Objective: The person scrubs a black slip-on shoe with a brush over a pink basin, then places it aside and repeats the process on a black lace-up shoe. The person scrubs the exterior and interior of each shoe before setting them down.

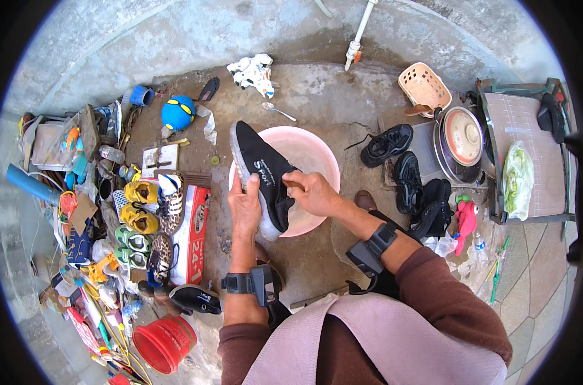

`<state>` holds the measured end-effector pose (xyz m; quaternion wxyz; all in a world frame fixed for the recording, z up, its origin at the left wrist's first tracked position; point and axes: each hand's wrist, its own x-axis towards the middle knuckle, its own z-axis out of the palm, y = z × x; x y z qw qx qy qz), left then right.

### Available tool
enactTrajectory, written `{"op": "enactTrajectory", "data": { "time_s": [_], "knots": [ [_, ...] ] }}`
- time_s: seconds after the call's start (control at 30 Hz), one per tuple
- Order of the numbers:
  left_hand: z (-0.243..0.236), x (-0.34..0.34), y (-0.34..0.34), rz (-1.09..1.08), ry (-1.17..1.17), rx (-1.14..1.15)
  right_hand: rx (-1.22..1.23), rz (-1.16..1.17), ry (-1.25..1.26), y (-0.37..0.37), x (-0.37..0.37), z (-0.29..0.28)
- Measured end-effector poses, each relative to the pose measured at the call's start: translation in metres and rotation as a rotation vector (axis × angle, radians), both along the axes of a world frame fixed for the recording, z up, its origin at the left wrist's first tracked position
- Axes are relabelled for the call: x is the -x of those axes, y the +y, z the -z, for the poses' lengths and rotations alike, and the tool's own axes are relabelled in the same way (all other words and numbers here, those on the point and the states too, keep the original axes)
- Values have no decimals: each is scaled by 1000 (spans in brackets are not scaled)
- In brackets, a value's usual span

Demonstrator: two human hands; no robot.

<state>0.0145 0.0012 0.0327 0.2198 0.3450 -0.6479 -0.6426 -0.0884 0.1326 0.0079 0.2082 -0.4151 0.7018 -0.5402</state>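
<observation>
A black slip-on sneaker with a pale sole is held up on its side over a pink basin of cloudy water. Around the sole edge, my left hand grips the shoe, thumb on the upper. My right hand is closed at the shoe's opening, its fingers pinching the collar edge. A matching black sneaker lies on the ground, left of my left forearm.
Left stand yellow shoes, leopard-print shoes on a red-and-white carton, and a red bucket. At right are black sneakers, a lidded pot and a low table. A spoon lies beyond the basin.
</observation>
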Motion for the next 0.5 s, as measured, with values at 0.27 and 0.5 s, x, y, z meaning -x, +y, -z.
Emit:
{"op": "enactTrajectory", "data": {
  "time_s": [0.27, 0.5],
  "knots": [
    [-6, -12, -32, -131, 126, -277, -54, -280, -1027, 33, 18, -52],
    [2, -10, -18, 5, 78, -489, 92, -70, -537, -2, -12, -34]
  ]
}}
